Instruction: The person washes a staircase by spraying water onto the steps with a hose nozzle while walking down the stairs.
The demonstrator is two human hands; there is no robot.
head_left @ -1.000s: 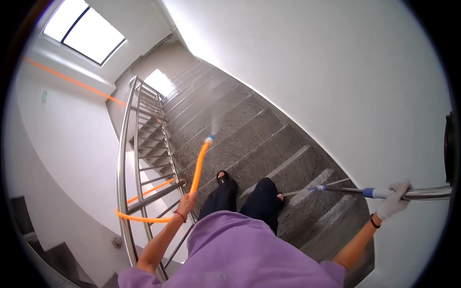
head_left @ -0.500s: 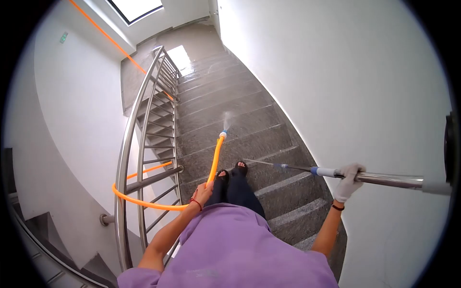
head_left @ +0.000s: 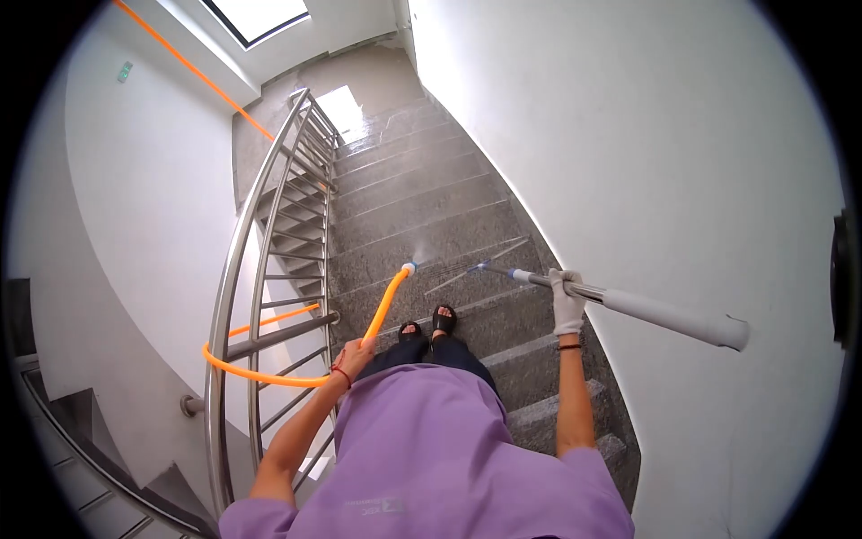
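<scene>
My bare left hand [head_left: 355, 357] is wrapped round an orange hose [head_left: 384, 310]. Water sprays from its white-and-blue nozzle [head_left: 409, 269] onto the wet grey stairs [head_left: 409, 218]. In a white glove, my right hand [head_left: 567, 304] grips the metal pole of what looks like a long-handled squeegee [head_left: 588, 292]. The squeegee's thin, wide head lies slantwise over a step ahead of my feet, to the right of the nozzle. Its thick grey handle end sticks out to the right, near the wall.
A stainless steel railing [head_left: 235, 278] runs down the left side, with the hose looped around it. On the right rises a white wall [head_left: 682, 180]. My sandalled feet [head_left: 443, 319] stand on a step. Below is a wet landing [head_left: 364, 76] under a window [head_left: 256, 13].
My right hand has moved left, carrying the pole with it, and the squeegee's head now shows broadside across the step. The hose nozzle has shifted slightly left and nearer to me.
</scene>
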